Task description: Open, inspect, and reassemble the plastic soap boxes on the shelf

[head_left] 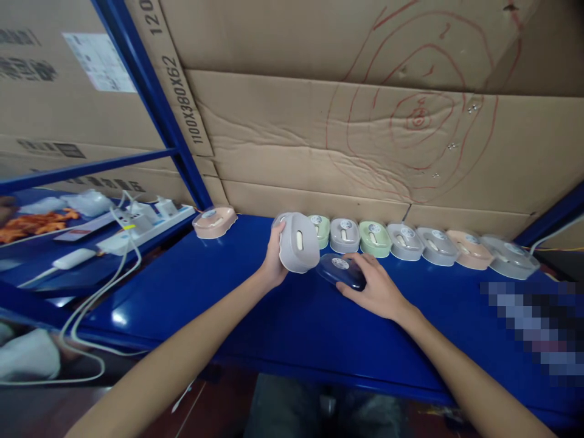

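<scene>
Both hands at work near middle of blue metal worktop. Left hand clamped on grey oval plastic soap box, lifted off the surface and tilted, slotted underside toward camera. Right hand lies flat, fingers spread over clear oval lid with round white sticker, which rests on the worktop at 4 o'clock from the grey box, just beside it. Row of pastel oval plastic boxes runs from 12 toward 3 o'clock along corrugated cardboard wall. Single pink oval box sits apart at 10 o'clock. White power strip with cables at 9 o'clock on neighbouring shelf.
</scene>
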The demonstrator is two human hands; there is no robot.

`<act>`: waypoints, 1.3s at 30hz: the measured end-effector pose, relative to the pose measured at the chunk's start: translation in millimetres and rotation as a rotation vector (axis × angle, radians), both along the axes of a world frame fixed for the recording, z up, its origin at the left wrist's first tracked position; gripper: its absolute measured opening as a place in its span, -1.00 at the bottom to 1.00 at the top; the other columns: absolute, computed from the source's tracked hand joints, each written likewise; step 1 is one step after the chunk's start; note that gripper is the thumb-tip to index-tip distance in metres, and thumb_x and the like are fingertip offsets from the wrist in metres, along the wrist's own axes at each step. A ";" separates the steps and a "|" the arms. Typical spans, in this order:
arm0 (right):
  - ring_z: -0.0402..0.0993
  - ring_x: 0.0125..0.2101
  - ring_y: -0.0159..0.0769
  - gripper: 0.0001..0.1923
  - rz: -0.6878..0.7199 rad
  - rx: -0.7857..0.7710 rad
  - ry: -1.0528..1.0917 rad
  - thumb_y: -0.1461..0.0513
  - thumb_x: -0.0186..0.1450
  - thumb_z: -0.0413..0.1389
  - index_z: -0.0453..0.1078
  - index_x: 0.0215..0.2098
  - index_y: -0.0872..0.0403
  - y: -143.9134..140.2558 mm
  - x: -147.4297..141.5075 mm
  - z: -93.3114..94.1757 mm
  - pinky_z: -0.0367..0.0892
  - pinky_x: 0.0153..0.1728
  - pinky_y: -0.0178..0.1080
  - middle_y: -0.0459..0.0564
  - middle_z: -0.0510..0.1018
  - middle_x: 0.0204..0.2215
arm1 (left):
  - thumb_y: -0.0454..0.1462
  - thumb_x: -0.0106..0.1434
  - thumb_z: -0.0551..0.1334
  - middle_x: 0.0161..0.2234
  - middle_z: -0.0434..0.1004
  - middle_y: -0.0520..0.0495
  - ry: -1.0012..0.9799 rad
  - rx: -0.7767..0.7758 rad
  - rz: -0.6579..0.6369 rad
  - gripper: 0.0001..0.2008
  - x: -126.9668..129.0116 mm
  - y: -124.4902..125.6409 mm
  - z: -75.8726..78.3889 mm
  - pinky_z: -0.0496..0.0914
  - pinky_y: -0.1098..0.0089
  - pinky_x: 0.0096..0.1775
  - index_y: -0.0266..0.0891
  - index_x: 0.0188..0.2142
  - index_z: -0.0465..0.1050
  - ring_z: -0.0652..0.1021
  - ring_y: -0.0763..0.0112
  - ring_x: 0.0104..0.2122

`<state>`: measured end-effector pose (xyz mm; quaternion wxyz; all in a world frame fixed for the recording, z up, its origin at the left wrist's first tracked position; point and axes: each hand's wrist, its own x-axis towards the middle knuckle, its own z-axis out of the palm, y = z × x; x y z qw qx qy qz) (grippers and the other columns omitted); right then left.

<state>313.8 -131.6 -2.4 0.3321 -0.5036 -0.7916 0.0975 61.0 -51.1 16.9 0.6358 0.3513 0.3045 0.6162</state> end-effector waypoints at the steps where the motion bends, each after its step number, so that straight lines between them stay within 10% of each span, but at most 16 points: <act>1: 0.58 -0.05 0.09 -0.46 -0.008 -0.026 0.073 -0.05 0.36 0.33 0.45 0.23 -0.09 0.1 -0.4 0.9 0.54 -0.03 0.15 0.11 0.61 -0.05 | 0.11 0.29 0.38 -0.16 0.75 -0.03 0.002 -0.007 0.009 -0.53 0.1 -0.7 0.7 0.55 0.31 -0.09 -0.17 -0.01 0.61 0.69 0.14 -0.05; 6: 0.60 -0.13 0.00 -0.48 -0.071 -0.186 0.448 -0.18 0.44 0.18 0.52 0.17 -0.06 1.8 -4.4 6.0 0.53 -0.11 0.05 0.07 0.65 -0.12 | 0.14 0.30 0.37 -0.13 0.76 -0.04 -0.002 -0.005 0.059 -0.52 0.5 -5.7 5.3 0.57 0.25 -0.08 -0.14 -0.01 0.61 0.69 0.07 -0.04; 14: 0.62 -0.20 -0.12 -0.21 -0.006 -0.382 0.893 -0.22 0.31 0.31 0.38 0.36 -0.05 0.6 -21.6 5.3 0.58 -0.06 0.00 0.06 0.61 -0.07 | 0.11 0.27 0.48 0.09 0.69 -0.23 0.209 0.182 -0.260 -0.32 5.8 -19.0 1.1 0.54 0.14 0.03 -0.16 0.25 0.51 0.62 -0.10 0.14; 39: 0.52 0.12 0.01 -0.25 0.021 -0.183 0.702 -0.11 0.37 0.36 0.34 0.43 -0.11 -5.9 -27.4 -9.6 0.51 0.13 0.06 0.13 0.49 0.18 | -0.03 0.21 0.59 0.18 0.60 -0.31 0.271 0.201 -0.463 -0.30 12.6 -30.7 -6.1 0.57 0.12 0.01 -0.16 0.26 0.47 0.64 -0.06 0.10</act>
